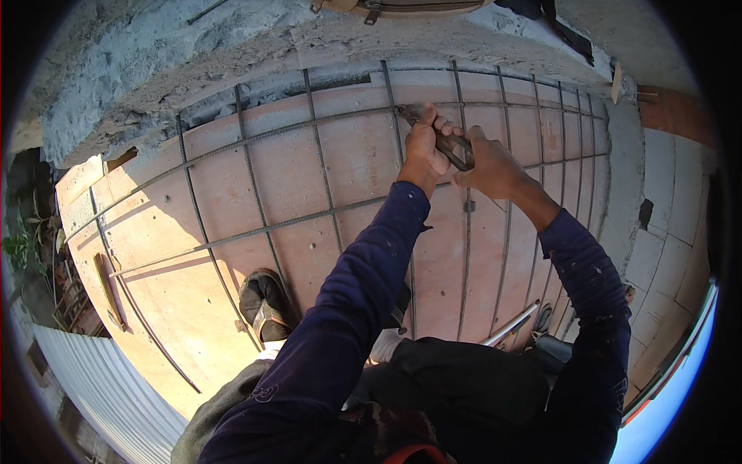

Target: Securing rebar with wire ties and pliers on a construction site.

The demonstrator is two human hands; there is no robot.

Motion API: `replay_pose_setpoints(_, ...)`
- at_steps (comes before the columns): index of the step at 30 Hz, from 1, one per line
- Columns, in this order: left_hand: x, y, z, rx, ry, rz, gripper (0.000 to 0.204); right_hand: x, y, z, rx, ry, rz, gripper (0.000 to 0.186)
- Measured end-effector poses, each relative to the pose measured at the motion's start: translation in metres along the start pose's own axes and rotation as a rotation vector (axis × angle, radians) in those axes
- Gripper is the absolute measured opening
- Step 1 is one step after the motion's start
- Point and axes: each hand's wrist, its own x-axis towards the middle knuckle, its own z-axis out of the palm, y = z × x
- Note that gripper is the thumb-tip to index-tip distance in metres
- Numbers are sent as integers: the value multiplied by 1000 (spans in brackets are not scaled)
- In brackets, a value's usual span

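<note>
Both arms reach forward over a grid of ribbed steel bars (325, 180). A dark metal pair of pincers (458, 154) slants between my hands, its head up against a bar crossing at the far side of the grid. My left hand (424, 147) is closed around the tool near its head, the thumb blurred. My right hand (492, 168) is closed on the handle end. Whether the jaws grip a tie wire cannot be made out.
Pinkish boards (294, 193) lie under the bars, with my shoe (265, 304) on them. A rough concrete beam (178, 77) runs along the far side; a bag (402, 6) rests above it. Corrugated sheet (108, 379) is at lower left, block wall (657, 224) at right.
</note>
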Motion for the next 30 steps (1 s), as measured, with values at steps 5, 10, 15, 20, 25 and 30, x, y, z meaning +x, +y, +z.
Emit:
replay_pose_setpoints(5, 3, -12, 18, 41, 292, 118, 12, 0, -3, 45, -913, 468, -125, 37)
replay_pose_setpoints(10, 16, -14, 34, 68, 425, 156, 12, 22, 9, 29, -816, 272, -20, 26)
replay_pose_setpoints(15, 18, -21, 49, 34, 544, 159, 14, 34, 6, 0, -609, 57, 104, 19)
replay_pose_setpoints(20, 25, -22, 41, 192, 762, 186, 29, 43, 45, 28, -384, 70, -70, 20)
replay_pose_setpoints(25, -43, -28, 7, 663, 562, 256, 51, -5, 35, 34, 502, -410, 238, 34)
replay_pose_setpoints(30, -113, -15, -35, 293, -20, -47, 33, -95, 28, 76, 1400, -527, 413, 38)
